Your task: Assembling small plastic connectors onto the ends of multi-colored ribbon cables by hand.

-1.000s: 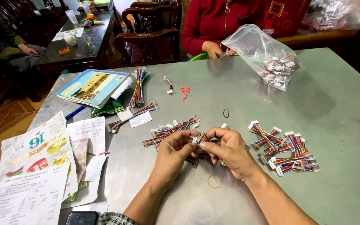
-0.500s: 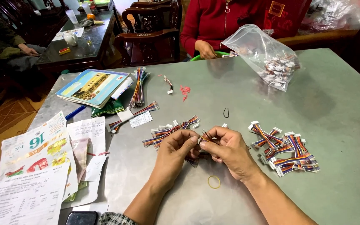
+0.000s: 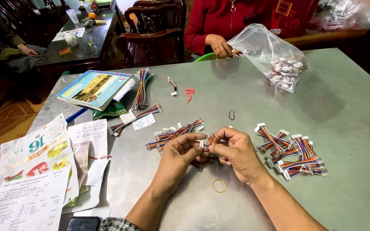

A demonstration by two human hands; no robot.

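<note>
At the lower centre of the frame, a small wire harness (image 3: 206,144) is pinched between the left hand (image 3: 180,155) and right hand (image 3: 235,150); careful fingertip alignment seems needed next.

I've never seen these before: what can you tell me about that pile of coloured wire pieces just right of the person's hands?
The pile of wire pieces is a loose heap of short multicoloured ribbon leads, with red, blue, orange and dark strands and small white plastic plugs at the ends. They lie crisscrossed on the grey metal table, just beside the right hand, which does not touch them.
</note>
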